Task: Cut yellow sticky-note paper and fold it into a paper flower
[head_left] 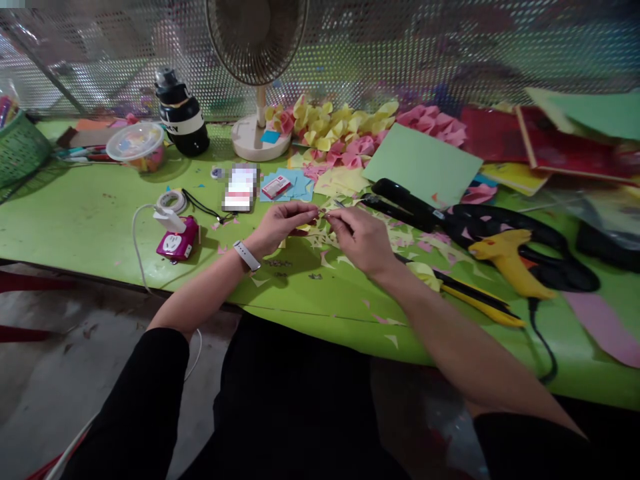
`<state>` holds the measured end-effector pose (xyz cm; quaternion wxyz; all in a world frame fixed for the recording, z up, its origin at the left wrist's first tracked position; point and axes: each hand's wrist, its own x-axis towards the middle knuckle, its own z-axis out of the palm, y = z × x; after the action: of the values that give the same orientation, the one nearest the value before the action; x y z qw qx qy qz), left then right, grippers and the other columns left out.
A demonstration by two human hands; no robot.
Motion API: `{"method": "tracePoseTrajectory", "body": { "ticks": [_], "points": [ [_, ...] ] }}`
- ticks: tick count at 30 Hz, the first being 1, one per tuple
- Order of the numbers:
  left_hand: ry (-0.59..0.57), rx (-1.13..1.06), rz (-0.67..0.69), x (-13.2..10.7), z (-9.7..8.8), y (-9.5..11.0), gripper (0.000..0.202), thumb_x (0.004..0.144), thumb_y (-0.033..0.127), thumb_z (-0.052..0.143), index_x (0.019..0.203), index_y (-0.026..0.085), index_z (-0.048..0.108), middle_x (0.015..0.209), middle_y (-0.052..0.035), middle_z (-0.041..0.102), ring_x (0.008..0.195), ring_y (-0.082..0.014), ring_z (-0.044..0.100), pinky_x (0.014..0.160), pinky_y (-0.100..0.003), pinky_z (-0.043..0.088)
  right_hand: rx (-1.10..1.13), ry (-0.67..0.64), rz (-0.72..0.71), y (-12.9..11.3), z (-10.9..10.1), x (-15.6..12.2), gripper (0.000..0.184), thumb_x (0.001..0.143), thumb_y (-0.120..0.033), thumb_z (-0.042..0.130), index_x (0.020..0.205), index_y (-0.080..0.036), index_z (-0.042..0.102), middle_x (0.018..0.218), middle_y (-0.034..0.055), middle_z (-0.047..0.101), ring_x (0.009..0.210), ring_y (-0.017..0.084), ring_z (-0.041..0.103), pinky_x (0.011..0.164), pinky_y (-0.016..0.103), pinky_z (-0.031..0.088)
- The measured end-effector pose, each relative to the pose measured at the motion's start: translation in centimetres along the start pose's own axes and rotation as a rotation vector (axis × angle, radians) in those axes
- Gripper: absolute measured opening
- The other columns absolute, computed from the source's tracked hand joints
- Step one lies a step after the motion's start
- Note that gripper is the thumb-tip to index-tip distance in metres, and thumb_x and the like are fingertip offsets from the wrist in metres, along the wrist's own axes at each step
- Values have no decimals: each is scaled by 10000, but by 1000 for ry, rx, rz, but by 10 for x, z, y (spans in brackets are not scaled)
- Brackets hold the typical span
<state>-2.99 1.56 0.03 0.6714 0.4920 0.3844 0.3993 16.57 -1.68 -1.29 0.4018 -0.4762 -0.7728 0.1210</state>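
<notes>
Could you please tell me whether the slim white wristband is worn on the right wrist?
No, the slim white wristband circles the wrist of the left hand, while the right hand's wrist is bare.

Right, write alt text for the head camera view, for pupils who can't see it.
A person's left hand and right hand are close together above a green table strewn with paper scraps; anything held is too small to identify. Behind are curled yellow paper pieces and a fan; a yellow glue gun lies to the right.
</notes>
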Motion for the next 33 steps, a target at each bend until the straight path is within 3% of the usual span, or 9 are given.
{"method": "tracePoseTrajectory", "body": {
  "ticks": [6, 14, 33],
  "points": [
    [3, 6, 24, 1, -2, -2, 361, 647, 369, 903, 920, 166, 782, 902, -39, 765, 791, -96, 669, 714, -221, 520, 51, -56, -5, -1, -5, 4, 312, 1020, -452, 474, 980, -240, 700, 841, 75, 703, 728, 229, 611, 681, 383, 455],
    [29, 30, 77, 4, -1, -8, 369, 621, 437, 908, 856, 176, 793, 889, -43, 769, 742, -85, 654, 665, -217, 502, 136, -105, 18, -7, -8, 4, 305, 1001, -460, 500, 989, -240, 711, 846, 80, 708, 736, 238, 622, 700, 402, 487],
    [-41, -17, 52, 4, -2, -13, 292, 668, 386, 892, 873, 202, 796, 943, -33, 771, 821, -100, 673, 728, -231, 508, 310, -222, 45, -5, -14, 8, 238, 973, -418, 562, 970, -261, 741, 925, 75, 728, 823, 246, 652, 754, 432, 528]
  ]
}}
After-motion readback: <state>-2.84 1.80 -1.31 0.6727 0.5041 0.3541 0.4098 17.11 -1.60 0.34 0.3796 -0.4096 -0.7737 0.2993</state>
